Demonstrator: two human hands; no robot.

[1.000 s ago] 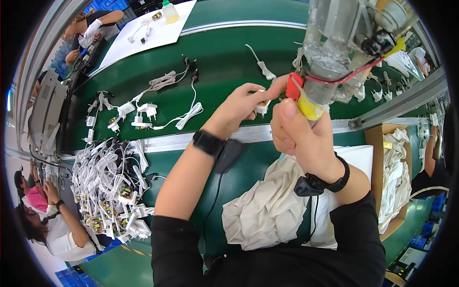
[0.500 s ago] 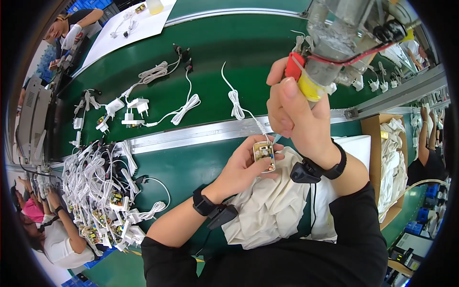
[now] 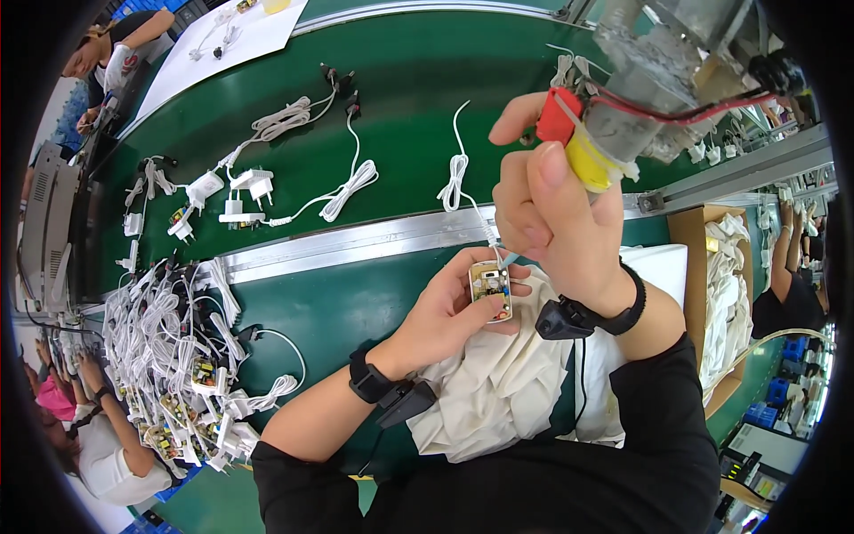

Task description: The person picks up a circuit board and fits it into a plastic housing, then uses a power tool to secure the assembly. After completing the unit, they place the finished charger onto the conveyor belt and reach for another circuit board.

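My left hand [image 3: 452,307] grips a small power adapter [image 3: 489,289] with its casing off, its circuit board facing up and the thumb on the board's lower part. A white coiled cable [image 3: 454,182] runs from the adapter's top end onto the green belt. My right hand [image 3: 556,200] is wrapped round a glue dispenser [image 3: 594,160], a thick greyish cylinder with a yellow band, a red switch piece and wires. Its teal tapered nozzle [image 3: 510,260] reaches the adapter's upper right corner; whether it touches the board I cannot tell. Below lies crumpled cream cloth [image 3: 498,383].
A heap of white cabled adapters [image 3: 169,347] covers the bench at left. Several more adapters [image 3: 253,187] lie on the green belt [image 3: 391,116] beyond a metal rail [image 3: 356,247]. A cardboard box [image 3: 680,227] of cloth stands at right. Other people work around.
The right hand and dispenser have shifted slightly, the nozzle now nearer the adapter's top corner. The left hand still holds the adapter. The whole view has shifted a little.
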